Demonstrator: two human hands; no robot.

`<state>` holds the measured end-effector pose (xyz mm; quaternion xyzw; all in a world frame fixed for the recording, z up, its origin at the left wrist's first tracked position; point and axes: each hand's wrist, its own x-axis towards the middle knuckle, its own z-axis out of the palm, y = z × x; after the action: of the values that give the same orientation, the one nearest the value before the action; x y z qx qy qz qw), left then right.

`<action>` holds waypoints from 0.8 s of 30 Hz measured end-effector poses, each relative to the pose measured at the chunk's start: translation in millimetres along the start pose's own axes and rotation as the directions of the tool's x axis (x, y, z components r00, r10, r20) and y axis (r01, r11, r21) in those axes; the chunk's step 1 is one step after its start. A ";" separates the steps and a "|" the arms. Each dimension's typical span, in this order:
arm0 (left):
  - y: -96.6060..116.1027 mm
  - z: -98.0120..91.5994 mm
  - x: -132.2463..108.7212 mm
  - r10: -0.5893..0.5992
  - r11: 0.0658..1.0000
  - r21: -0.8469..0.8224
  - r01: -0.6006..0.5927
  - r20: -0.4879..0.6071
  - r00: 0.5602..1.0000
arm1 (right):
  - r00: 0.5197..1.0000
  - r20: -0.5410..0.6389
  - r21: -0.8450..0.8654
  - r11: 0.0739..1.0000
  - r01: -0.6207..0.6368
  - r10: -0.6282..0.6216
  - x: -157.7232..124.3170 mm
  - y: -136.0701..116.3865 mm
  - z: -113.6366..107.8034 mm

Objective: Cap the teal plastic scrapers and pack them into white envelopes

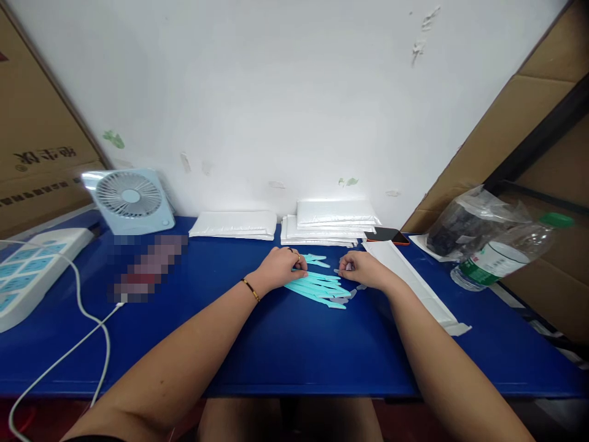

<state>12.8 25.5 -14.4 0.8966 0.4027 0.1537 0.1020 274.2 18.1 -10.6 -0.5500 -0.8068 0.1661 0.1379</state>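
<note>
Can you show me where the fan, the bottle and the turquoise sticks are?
Fan (pixel 130 196), head view: the hub in its middle.
Bottle (pixel 502 260), head view: its label.
Turquoise sticks (pixel 317 286), head view: middle of the pile.

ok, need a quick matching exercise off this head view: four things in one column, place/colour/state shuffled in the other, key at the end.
Things:
1. teal strips
2. fan
3. bottle
4. power strip

Descriptions:
A. clear, with a green cap
B. white, with blue socket panels
C. fanned out at the fingers of the left hand
D. light blue, with a round grille, in front of the wall

Pairs: 1-C, 2-D, 3-A, 4-B
</note>
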 end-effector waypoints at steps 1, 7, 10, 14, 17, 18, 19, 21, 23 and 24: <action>1.2 0.0 0.3 0.011 1.000 0.012 -0.012 0.025 1.000 | 1.000 -0.008 0.008 1.000 0.001 -0.001 0.3 -1.1 0.7; 1.3 6.0 3.2 0.077 0.987 0.144 -0.077 0.005 0.997 | 0.996 -0.080 0.379 0.925 0.004 0.029 0.1 -3.4 -3.5; -0.6 6.8 3.3 0.078 0.987 0.145 -0.072 -0.035 0.996 | 0.995 -0.098 0.559 0.829 0.032 0.027 -1.5 -5.1 -7.7; -2.7 2.1 2.7 0.036 0.994 0.110 -0.028 -0.073 0.997 | 0.991 -0.100 0.727 0.687 0.012 0.089 -3.2 -6.7 -12.1; -3.8 -0.5 2.8 0.010 0.998 0.064 -0.005 -0.089 0.996 | 0.981 -0.084 0.816 0.577 -0.033 0.176 -3.1 -5.4 -14.4; -4.1 -0.6 3.0 0.005 0.999 0.043 -0.001 -0.094 0.996 | 0.973 -0.096 0.836 0.548 -0.035 0.209 -2.8 -4.6 -14.8; -4.5 -0.4 3.2 -0.001 1.000 0.023 0.004 -0.100 0.995 | 0.964 -0.115 0.851 0.524 -0.028 0.238 -2.4 -4.0 -14.9; -5.3 0.5 3.5 -0.016 1.000 -0.017 0.014 -0.112 0.994 | 0.949 -0.157 0.871 0.491 0.003 0.274 -1.3 -3.4 -14.0; -6.0 1.4 3.6 -0.037 0.998 -0.052 0.031 -0.121 0.992 | 0.946 -0.175 0.878 0.477 0.026 0.271 -0.4 -4.0 -12.0; -6.2 1.8 3.6 -0.048 0.997 -0.067 0.040 -0.126 0.991 | 0.949 -0.175 0.879 0.475 0.030 0.264 0.0 -4.8 -10.7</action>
<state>11.5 32.1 -17.3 0.8720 0.4230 0.2212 0.1083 274.5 17.8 1.2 -0.4752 -0.5408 0.4801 0.5012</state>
